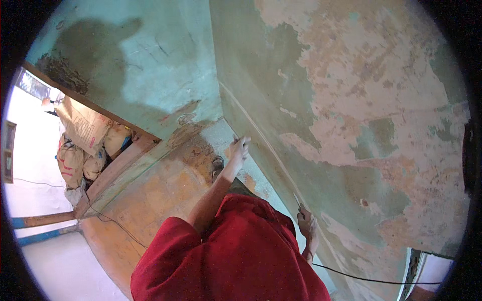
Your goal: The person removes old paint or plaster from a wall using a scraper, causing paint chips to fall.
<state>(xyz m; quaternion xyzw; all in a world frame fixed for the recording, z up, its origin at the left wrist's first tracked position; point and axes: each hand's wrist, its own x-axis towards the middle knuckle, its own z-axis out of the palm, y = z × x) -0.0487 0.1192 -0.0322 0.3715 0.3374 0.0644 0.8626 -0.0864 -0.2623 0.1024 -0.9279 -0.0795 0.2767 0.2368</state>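
Observation:
My right hand [308, 224] is wrapped around a thin pointed hand tool [298, 201], possibly a scraper or knife. The tool's tip lies at or close to a pale scored line [263, 137] that runs along the lower part of the patchy wall [339, 180]. Ahead of it, my left hand [238, 150] has its fingers curled, above the floor by the foot of the same wall. Something small and dark shows at its fingertips, but whether it is held is unclear.
Bare plaster shows through the green paint. A turquoise wall [169, 71] meets it at a corner. Filled sacks [81, 124] are piled beyond an opening with a raised sill [120, 165]. Thin cable [120, 227] crosses the orange-brown floor [162, 195]; a black cable [376, 280] runs behind right.

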